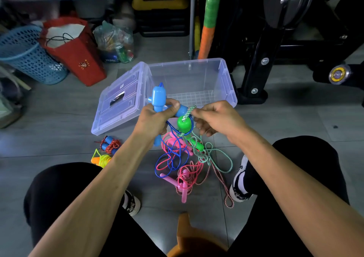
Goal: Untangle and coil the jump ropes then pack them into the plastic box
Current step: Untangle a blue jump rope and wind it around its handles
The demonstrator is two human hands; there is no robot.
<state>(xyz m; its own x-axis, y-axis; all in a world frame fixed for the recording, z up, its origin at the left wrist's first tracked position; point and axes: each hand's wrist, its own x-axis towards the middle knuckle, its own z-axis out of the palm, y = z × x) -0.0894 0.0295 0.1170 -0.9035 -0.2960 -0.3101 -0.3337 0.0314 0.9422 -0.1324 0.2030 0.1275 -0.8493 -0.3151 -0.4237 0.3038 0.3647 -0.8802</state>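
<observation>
Above the orange stool (pixel 184 235), the left hand (pixel 155 119) grips blue handles (pixel 158 97) while the right hand (pixel 214 117) pinches green cord (pixel 190 111); tugging could tighten the tangle (pixel 185 154).

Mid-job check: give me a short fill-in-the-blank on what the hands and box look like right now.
1. The left hand grips jump-rope handles coloured ____.
2. The right hand pinches the braided cord just above the ____ handle.
3. The clear plastic box holds ____ ropes so far.
4. Its lid leans on the box's ____ side.

Missing words: blue; green; no; left
</observation>
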